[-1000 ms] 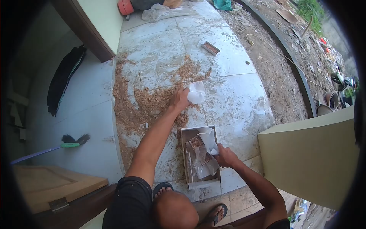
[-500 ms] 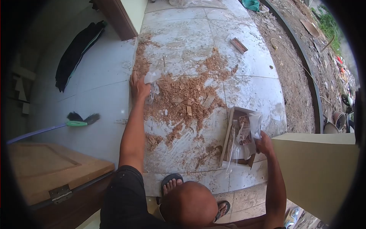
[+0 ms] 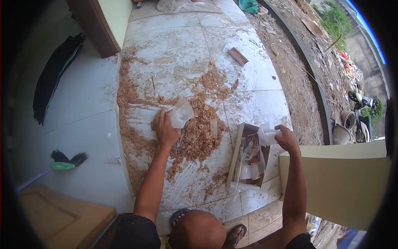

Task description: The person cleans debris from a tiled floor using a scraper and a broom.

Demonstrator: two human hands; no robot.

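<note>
My left hand (image 3: 166,129) is closed on a translucent white plastic piece (image 3: 182,114), pressed low against the floor at the left of a heap of brown wood shavings (image 3: 202,139). Small flat wood scraps lie in the heap. At the right, the fingers of my right hand (image 3: 287,140) pinch a translucent plastic sheet (image 3: 268,135) at the upper right rim of an open cardboard box (image 3: 234,159). Inside the box are crumpled clear plastic and a reddish-brown piece (image 3: 251,145); the plastic partly hides it.
A small rectangular tray-like piece (image 3: 238,56) lies farther up the dusty tiles. On the left are a broom (image 3: 63,165), a dark cloth (image 3: 56,79) and a wooden door panel (image 3: 62,218). A pale wall (image 3: 331,182) stands right; beyond the floor edge is rubble ground (image 3: 286,70).
My left hand has swept right and toward me with the plastic piece, leaving a streak through the shavings. My right hand has risen to the box's upper corner with the sheet.
</note>
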